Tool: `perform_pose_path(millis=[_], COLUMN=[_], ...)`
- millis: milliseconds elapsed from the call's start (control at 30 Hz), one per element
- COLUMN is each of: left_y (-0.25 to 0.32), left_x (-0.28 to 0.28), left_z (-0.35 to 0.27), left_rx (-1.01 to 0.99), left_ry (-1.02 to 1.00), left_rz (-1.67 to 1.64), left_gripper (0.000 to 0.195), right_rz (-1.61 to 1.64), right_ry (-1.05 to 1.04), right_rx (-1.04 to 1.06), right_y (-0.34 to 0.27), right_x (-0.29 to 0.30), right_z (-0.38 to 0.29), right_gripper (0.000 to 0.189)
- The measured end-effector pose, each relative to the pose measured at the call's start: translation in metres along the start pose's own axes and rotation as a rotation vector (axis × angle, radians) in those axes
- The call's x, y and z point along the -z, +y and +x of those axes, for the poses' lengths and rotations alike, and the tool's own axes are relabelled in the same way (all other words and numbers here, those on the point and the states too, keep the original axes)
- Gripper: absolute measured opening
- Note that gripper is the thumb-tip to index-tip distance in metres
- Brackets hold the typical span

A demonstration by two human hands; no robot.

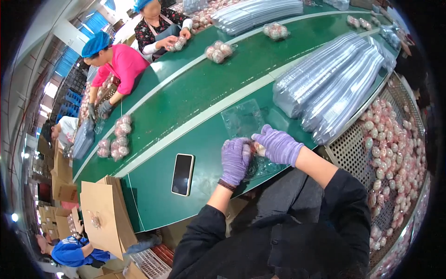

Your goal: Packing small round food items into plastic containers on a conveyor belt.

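Observation:
My left hand (236, 159) and my right hand (278, 144) both wear purple knit gloves and meet over the near edge of the green table. Between them shows part of a wrapped egg (258, 149), with my right fingers around its side. My left fingers curl close against its other side; whether they grip it is hidden. A clear plastic clamshell egg box (243, 118) lies opened under the hands, its flat lid pointing away from me and its moulded cups beneath my wrists. A phone (183, 174) with a dark screen lies left of my left hand.
Stacked clear plastic boxes (320, 83) lie to the right, above a perforated crate (343, 146) of wrapped eggs (386, 139). Filled packs (218, 51) sit on the green conveyor belt (174, 101). Cardboard sheets (99, 212) stand at left. Co-workers (118, 68) handle packs opposite.

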State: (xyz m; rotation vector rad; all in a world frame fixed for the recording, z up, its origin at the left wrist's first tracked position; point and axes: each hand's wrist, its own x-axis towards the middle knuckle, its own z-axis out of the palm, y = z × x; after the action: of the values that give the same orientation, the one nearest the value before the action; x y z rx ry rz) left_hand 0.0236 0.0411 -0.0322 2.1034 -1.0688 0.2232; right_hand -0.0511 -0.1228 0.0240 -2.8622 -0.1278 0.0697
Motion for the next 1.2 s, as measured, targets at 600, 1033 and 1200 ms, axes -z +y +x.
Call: perform_pose_path(millis=[600, 1033, 1200], left_y=[0.008, 0.023, 0.019], left_x=[0.005, 0.011, 0.012], left_z=[0.021, 0.027, 0.028], left_rx=[-0.04, -0.072, -0.162], left_ry=[-0.321, -0.322, -0.334], left_rz=[-0.507, -0.292, -0.17], left_gripper=[0.075, 0.036, 0.047], right_rz=[0.676, 0.272, 0.373], right_ry=[0.599, -0.043, -0.337], right_rx=[-0.283, -1.245, -1.131], right_y=[-0.017, 0.122, 0.135], right_x=[-0.034, -0.025, -0.097], right_z=[0.006, -0.35, -0.366], right_gripper=[0.029, 0.041, 0.053])
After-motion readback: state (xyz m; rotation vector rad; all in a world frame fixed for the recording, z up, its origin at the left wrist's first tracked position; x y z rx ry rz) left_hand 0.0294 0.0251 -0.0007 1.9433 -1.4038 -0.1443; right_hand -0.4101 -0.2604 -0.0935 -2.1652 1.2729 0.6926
